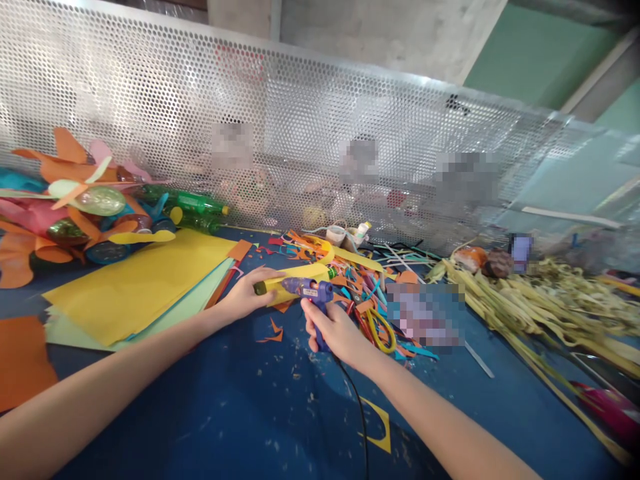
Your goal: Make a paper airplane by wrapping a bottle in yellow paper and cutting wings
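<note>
My right hand [336, 330] is wrapped round the handle of a blue-purple glue gun [313, 291], whose nozzle points left. A black cord runs down from the grip. In my left hand [253, 293] is a green plastic bottle [261, 287] lying on its side, with yellow paper [303, 272] around or against its middle. The nozzle is close to the bottle and paper; whether it touches them I cannot tell. Just right of the glue gun, yellow-handled scissors [381, 330] rest among colourful paper scraps [367, 283].
Yellow and pale green sheets [145, 283] lie at left, before a pile of bottle-and-paper crafts [90, 207]. Dry plant strips [540, 293] cover the right side. A perforated metal screen [310, 127] stands behind the blue table [225, 413]. A cut yellow scrap [383, 427] lies near the cord.
</note>
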Motion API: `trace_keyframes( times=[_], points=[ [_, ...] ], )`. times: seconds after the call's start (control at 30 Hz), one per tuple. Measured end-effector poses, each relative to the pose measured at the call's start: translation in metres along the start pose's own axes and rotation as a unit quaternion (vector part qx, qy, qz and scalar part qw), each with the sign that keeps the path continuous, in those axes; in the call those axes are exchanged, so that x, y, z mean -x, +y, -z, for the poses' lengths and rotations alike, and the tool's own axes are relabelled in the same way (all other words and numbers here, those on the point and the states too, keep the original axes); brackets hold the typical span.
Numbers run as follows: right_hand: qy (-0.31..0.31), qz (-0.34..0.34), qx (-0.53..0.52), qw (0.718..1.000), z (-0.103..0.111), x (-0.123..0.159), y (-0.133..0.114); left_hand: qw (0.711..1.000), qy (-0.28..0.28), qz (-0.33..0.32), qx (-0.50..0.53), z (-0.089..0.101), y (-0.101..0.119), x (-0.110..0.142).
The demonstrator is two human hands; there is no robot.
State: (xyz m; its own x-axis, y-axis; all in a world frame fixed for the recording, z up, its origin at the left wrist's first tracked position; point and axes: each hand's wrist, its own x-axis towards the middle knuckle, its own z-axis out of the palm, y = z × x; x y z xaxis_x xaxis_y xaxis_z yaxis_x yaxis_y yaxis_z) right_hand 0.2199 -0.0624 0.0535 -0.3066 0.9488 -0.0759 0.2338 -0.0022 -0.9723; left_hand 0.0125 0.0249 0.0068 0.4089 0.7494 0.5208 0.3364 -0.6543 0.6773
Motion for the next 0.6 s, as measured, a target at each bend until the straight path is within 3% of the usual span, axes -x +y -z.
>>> trace_keyframes(
  times=[0.37,0.6],
  points=[
    [-0.036,0.002,0.018,0.999,-0.0095,-0.0007,0.0001,1.0,-0.009,-0.015,-0.02,0.0013,0.0038,-0.0002],
    [-0.002,-0.002,0.027,1.0,-0.0064,0.0017,0.0007,1.0,-0.003,-0.01,-0.027,0.0007,0.0027,-0.0001]
  ],
)
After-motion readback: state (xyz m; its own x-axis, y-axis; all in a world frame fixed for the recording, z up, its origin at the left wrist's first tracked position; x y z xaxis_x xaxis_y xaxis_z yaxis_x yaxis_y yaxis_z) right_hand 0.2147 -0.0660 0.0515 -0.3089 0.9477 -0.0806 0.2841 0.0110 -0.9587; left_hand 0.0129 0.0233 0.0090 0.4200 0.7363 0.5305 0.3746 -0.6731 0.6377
